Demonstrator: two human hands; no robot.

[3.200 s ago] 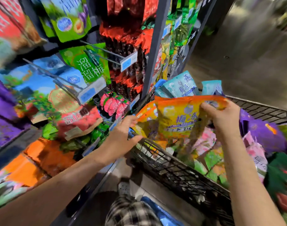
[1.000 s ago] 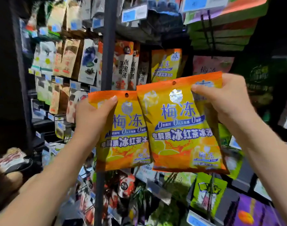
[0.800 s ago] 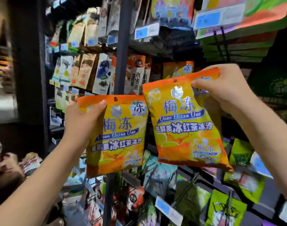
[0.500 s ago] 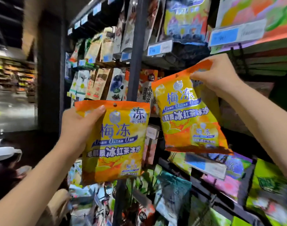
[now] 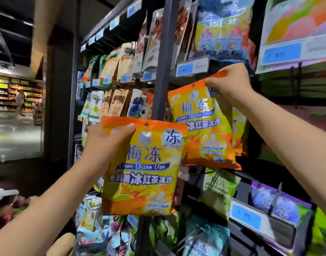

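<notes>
1. The low bag point(image 5: 145, 169) is held up in front of the pole point(image 5: 164, 71). The high bag point(image 5: 201, 126) is just right of the pole, under a price tag point(image 5: 192, 67).
2. A green bag point(image 5: 219, 189) hangs below.
3. The left hand point(image 5: 106, 139) pinches the low bag's top corner. The right hand point(image 5: 230, 84) pinches the high bag's top.

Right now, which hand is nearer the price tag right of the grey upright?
Right. The right hand is just below-right of the price tag; the left hand, far lower-left.

Price tags point(image 5: 192, 67) and snack packets point(image 5: 137, 106) flank a grey post point(image 5: 165, 52).
</notes>
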